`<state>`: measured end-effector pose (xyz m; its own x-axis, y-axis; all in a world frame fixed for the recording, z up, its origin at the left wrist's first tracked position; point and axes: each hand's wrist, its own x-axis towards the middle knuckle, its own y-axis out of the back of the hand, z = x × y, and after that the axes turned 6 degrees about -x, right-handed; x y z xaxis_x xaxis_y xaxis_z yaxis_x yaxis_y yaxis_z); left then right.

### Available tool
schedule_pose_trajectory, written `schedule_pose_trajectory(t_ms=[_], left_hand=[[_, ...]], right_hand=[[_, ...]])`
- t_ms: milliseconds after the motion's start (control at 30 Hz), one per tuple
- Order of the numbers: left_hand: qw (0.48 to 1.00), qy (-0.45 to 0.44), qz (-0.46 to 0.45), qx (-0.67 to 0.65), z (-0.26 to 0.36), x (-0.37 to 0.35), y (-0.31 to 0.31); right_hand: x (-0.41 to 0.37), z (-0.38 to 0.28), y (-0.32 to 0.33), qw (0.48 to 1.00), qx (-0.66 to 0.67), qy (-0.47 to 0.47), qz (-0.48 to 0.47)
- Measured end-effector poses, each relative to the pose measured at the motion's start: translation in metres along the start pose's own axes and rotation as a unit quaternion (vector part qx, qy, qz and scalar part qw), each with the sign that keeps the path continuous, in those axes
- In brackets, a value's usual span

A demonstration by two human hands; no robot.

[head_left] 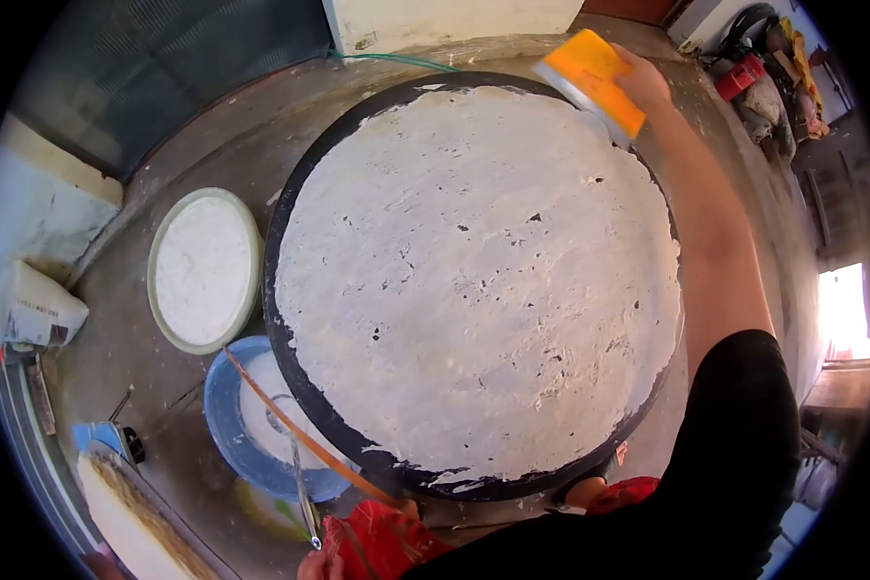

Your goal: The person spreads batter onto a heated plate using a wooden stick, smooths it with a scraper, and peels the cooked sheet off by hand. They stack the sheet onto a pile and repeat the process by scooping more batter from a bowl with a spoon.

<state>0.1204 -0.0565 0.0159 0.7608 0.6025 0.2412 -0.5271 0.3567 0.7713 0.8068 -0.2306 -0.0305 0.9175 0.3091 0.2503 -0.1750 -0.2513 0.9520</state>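
My right hand [645, 81] is closed around an orange scraper [594, 82] with a pale blade edge. The scraper is at the upper right rim of a large round black griddle [278, 319]. A thin whitish layer of batter [474, 280] covers most of the griddle, with small holes and ragged edges. At the bottom edge, my left hand [316, 567] shows only in part, close to the handle end of a metal ladle [304, 498]; its grip is hidden. The ladle rests in a blue basin [224, 411] of white batter.
A pale tub [256, 246] full of white stuff stands left of the griddle. A long thin brown stick [295, 430] crosses the blue basin. A white bag [43, 304] is at far left, a green hose [396, 58] behind, and piled items with a red object [739, 75] at upper right.
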Motion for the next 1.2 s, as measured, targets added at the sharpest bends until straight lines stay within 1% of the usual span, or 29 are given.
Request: schedule_pose_trajectory(t_ms=[67, 200, 267, 333, 400, 467, 533, 600, 667, 733, 767, 800, 833, 867, 900, 933, 967, 1033, 1100, 1133, 1167, 1200], left_hand=[[1.000, -0.002, -0.005, 0.000, 0.002, 0.001, -0.001], [1.000, 0.005, -0.012, 0.003, 0.006, 0.000, -0.002], [1.000, 0.005, -0.011, 0.005, 0.008, -0.001, -0.001], [1.000, 0.005, -0.010, 0.010, 0.009, -0.003, 0.001], [1.000, 0.012, -0.014, 0.011, 0.012, -0.005, 0.003], [1.000, 0.009, -0.013, 0.005, 0.012, -0.007, 0.006], [1.000, 0.010, -0.014, 0.000, 0.013, -0.011, 0.010], [1.000, 0.001, -0.028, 0.007, 0.014, -0.014, 0.015], [0.999, -0.003, -0.032, 0.006, 0.013, -0.021, 0.020], [0.999, -0.012, -0.035, 0.005, 0.011, -0.031, 0.024], [1.000, -0.017, -0.026, 0.001, 0.010, -0.037, 0.026], [1.000, -0.023, -0.016, -0.003, 0.009, -0.043, 0.029], [1.000, -0.024, -0.017, 0.000, 0.009, -0.049, 0.033], [0.999, -0.020, -0.024, 0.000, 0.009, -0.055, 0.038], [0.999, -0.018, -0.031, -0.002, 0.009, -0.060, 0.043], [0.999, -0.024, -0.031, -0.001, 0.009, -0.063, 0.048], [0.999, -0.014, -0.036, -0.018, 0.009, -0.066, 0.052], [0.999, -0.001, -0.039, -0.034, 0.008, -0.079, 0.059], [0.999, -0.003, -0.016, -0.030, 0.001, -0.094, 0.061], [0.999, 0.006, 0.004, -0.041, 0.000, -0.098, 0.062], [0.999, 0.000, 0.003, -0.042, -0.002, -0.102, 0.062], [0.999, -0.009, 0.014, -0.034, -0.004, -0.105, 0.062]], right_hand=[[0.005, -0.042, -0.010, 1.000, -0.023, 0.019, 0.001], [0.016, -0.126, -0.028, 0.990, 0.044, 0.130, -0.039], [0.019, -0.167, -0.036, 0.985, 0.056, 0.154, -0.054], [0.018, -0.204, -0.044, 0.966, 0.090, 0.230, -0.072], [0.015, -0.245, -0.064, 0.938, 0.101, 0.330, -0.042], [-0.010, -0.293, -0.065, 0.913, 0.089, 0.394, -0.048], [-0.049, -0.338, -0.048, 0.890, 0.111, 0.428, -0.113], [-0.092, -0.372, -0.030, 0.824, 0.134, 0.519, -0.186], [-0.143, -0.397, -0.016, 0.762, 0.149, 0.590, -0.223], [-0.202, -0.415, -0.020, 0.676, 0.162, 0.680, -0.232], [-0.239, -0.414, -0.004, 0.643, 0.139, 0.701, -0.277], [-0.276, -0.410, 0.013, 0.606, 0.109, 0.717, -0.325], [-0.315, -0.396, 0.037, 0.584, 0.092, 0.726, -0.352], [-0.357, -0.380, 0.044, 0.554, 0.078, 0.743, -0.366], [-0.396, -0.358, 0.052, 0.498, 0.078, 0.802, -0.320], [-0.433, -0.331, 0.063, 0.492, 0.077, 0.802, -0.330], [-0.455, -0.305, 0.086, 0.461, 0.025, 0.836, -0.295], [-0.487, -0.260, 0.095, 0.497, 0.113, 0.805, -0.303], [-0.487, -0.233, 0.119, 0.563, 0.069, 0.742, -0.358], [-0.483, -0.220, 0.135, 0.627, 0.086, 0.685, -0.361], [-0.477, -0.207, 0.149, 0.689, 0.102, 0.621, -0.360], [-0.472, -0.194, 0.158, 0.747, 0.114, 0.559, -0.341]])
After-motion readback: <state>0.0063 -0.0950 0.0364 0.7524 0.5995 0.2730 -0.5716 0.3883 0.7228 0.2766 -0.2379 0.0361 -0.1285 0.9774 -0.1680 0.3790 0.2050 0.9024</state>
